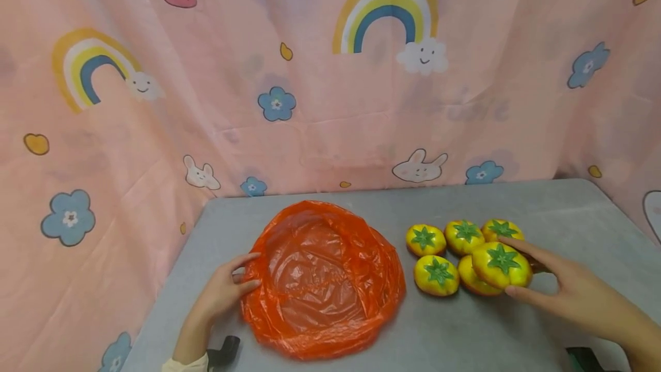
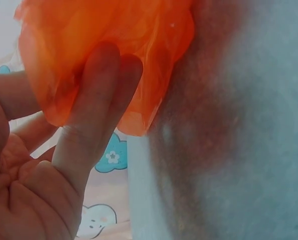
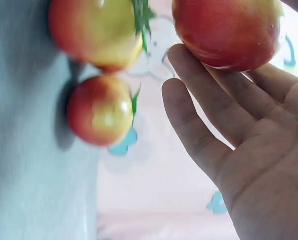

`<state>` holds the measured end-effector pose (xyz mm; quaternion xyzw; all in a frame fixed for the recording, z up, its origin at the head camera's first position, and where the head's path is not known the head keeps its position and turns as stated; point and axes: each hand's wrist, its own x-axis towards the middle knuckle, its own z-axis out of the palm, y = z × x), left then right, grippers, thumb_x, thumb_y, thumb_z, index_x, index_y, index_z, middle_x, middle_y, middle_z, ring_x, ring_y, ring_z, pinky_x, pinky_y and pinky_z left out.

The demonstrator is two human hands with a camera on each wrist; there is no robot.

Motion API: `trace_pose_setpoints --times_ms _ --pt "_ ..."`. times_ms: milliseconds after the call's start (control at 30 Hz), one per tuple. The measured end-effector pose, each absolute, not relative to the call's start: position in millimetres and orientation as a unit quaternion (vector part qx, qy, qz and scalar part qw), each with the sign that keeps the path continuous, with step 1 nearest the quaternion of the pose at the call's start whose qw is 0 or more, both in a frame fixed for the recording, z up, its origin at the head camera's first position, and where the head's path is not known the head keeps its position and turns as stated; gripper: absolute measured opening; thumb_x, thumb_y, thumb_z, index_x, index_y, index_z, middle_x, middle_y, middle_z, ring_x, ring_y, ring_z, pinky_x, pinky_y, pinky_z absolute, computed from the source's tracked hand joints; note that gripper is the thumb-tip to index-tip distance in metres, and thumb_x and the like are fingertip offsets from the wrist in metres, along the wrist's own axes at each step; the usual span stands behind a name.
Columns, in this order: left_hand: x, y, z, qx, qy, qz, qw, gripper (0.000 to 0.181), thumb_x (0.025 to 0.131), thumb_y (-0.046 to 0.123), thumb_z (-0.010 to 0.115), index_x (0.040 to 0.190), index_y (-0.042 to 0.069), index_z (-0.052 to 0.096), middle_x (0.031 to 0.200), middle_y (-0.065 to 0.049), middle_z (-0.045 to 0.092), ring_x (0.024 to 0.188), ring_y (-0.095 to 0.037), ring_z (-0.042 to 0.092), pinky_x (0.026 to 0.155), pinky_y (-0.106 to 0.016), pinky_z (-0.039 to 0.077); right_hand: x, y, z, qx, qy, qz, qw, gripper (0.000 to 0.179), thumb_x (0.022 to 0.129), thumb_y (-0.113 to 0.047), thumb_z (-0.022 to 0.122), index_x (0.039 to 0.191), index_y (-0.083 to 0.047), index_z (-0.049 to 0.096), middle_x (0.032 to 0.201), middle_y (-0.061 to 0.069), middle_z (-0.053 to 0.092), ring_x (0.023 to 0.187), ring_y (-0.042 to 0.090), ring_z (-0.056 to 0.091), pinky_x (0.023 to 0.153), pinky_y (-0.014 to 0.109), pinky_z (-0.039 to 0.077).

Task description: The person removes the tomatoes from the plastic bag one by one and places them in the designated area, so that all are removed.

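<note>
An orange-red plastic bag lies on the table with its mouth spread wide and facing up. My left hand pinches the left side of its rim; in the left wrist view the thin film runs between thumb and fingers. On the right, my right hand grips a yellow-red tomato with a green star-shaped top, thumb in front and fingers behind. It is raised over another tomato, partly covering it. From the right wrist, the held tomato's red underside shows against the fingers.
Several more tomatoes sit close together right of the bag, among them a front one and a back-left one. They stand on a grey table. A pink patterned curtain hangs along the table's back and sides.
</note>
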<state>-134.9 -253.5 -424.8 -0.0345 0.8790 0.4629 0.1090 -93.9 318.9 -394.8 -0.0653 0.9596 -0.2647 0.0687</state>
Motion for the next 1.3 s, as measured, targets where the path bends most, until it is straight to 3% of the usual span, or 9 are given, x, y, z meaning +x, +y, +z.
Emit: trace_pose_setpoints --times_ms 167,367,633,1100,1300 --pt "-134.6 -252.4 -423.4 -0.043 0.874 0.472 0.109 0.056 0.088 0.003 0.072 0.140 0.012 0.055 0.141 -0.023 0.054 0.109 -0.034 0.070 0.080 -0.042 0.062 -95.9 338.8 -400.9 -0.053 0.960 -0.268 0.068 0.087 0.088 -0.051 0.070 0.154 -0.009 0.032 0.145 0.034 0.043 0.108 0.044 0.060 0.080 0.060 0.053" --pt "-134.9 -252.5 -420.7 -0.050 0.874 0.472 0.107 0.058 0.088 0.005 0.072 0.142 0.012 0.053 0.145 -0.023 0.050 0.113 -0.036 0.068 0.083 -0.043 0.062 -99.7 352.5 -408.5 -0.039 0.955 -0.284 0.079 0.092 0.089 -0.051 0.069 0.155 -0.003 0.027 0.150 0.036 0.034 0.120 0.051 0.048 0.088 0.066 0.047" --pt "-135.9 -251.2 -421.3 -0.052 0.868 0.484 0.103 0.059 0.089 0.006 0.072 0.144 0.012 0.051 0.148 -0.023 0.047 0.117 -0.037 0.066 0.082 -0.042 0.062 -103.1 368.8 -421.0 -0.029 0.951 -0.298 0.084 0.091 0.090 -0.046 0.070 0.154 0.001 0.027 0.150 0.037 0.031 0.123 0.053 0.040 0.090 0.066 0.043" --pt "-136.3 -248.4 -422.9 -0.059 0.871 0.479 0.095 0.058 0.090 0.008 0.072 0.144 0.016 0.052 0.146 -0.021 0.047 0.112 -0.033 0.068 0.080 -0.040 0.063 -112.1 382.9 -441.3 -0.015 0.954 -0.269 0.134 0.093 0.087 -0.053 0.070 0.150 0.004 0.033 0.145 0.043 0.034 0.114 0.054 0.054 0.085 0.061 0.051" --pt "-136.1 -248.3 -423.6 -0.047 0.871 0.480 0.091 0.059 0.090 0.009 0.072 0.145 0.017 0.051 0.144 -0.021 0.049 0.114 -0.035 0.067 0.082 -0.040 0.062 -110.7 384.1 -448.2 -0.028 0.945 -0.295 0.139 0.091 0.088 -0.048 0.072 0.151 0.004 0.032 0.146 0.044 0.033 0.117 0.057 0.053 0.086 0.063 0.052"
